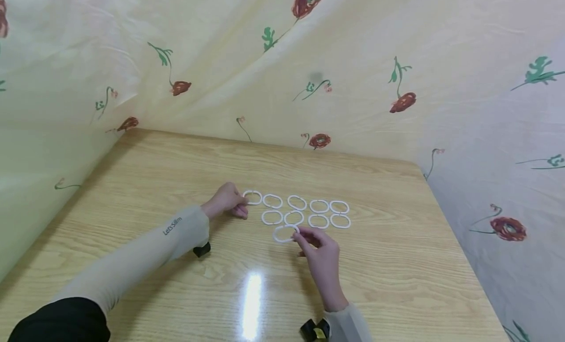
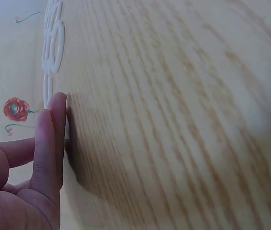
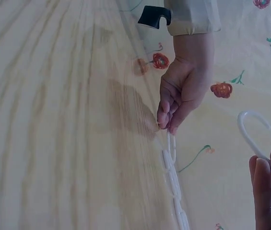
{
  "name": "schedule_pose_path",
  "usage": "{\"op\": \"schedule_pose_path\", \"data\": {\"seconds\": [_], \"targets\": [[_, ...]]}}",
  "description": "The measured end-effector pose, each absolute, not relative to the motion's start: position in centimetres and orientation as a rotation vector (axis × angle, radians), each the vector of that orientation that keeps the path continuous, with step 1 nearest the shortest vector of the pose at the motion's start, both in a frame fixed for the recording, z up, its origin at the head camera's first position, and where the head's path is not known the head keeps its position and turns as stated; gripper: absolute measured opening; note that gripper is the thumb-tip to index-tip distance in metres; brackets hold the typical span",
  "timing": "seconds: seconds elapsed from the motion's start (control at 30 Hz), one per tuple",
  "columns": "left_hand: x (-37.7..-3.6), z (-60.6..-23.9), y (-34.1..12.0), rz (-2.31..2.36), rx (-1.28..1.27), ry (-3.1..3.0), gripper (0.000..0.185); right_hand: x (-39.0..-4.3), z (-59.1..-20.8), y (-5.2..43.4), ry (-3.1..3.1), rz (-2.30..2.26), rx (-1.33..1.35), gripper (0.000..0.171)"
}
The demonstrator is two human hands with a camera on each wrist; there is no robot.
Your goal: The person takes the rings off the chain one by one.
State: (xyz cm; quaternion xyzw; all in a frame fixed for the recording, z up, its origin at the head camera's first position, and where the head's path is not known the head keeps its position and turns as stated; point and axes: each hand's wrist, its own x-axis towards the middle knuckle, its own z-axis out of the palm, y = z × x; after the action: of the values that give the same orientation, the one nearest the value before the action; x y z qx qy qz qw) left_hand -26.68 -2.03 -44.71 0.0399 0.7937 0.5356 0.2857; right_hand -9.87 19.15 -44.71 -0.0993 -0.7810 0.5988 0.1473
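My right hand (image 1: 324, 263) pinches a white oval plastic ring (image 1: 275, 235) between thumb and fingertips, up off the table; the right wrist view shows this ring (image 3: 243, 132) tilted in the air. My left hand (image 1: 225, 200) is at the far left of the upper row, its thumb and fingertips pinching the left end of the leftmost ring (image 1: 253, 191), which lies on the tabletop. In the left wrist view, the fingers of the left hand (image 2: 39, 177) hide the pinched end. Several matching rings (image 1: 272, 211) lie flat in two rows to the right, each a thin open-centred oval.
A wood-grain table (image 1: 185, 160) carries everything. Flower-printed cloth (image 1: 353, 52) hangs behind it and along both sides. A bright light reflection (image 1: 251, 307) shows on the table's near part. Black wrist mounts (image 1: 315, 329) sit below both hands.
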Motion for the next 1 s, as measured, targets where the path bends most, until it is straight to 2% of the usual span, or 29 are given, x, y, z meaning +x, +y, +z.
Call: {"op": "schedule_pose_path", "data": {"seconds": [0.53,1.0], "targets": [[-27.1,-44.7,-3.0,1.396,0.103,2.122,0.022,-13.0,-44.8,17.6,-2.272,1.987,-0.488,0.023],[-26.0,-43.8,-4.9,1.405,0.147,2.173,0.023,-16.0,-45.8,15.3,-2.318,2.032,-0.467,0.022]]}}
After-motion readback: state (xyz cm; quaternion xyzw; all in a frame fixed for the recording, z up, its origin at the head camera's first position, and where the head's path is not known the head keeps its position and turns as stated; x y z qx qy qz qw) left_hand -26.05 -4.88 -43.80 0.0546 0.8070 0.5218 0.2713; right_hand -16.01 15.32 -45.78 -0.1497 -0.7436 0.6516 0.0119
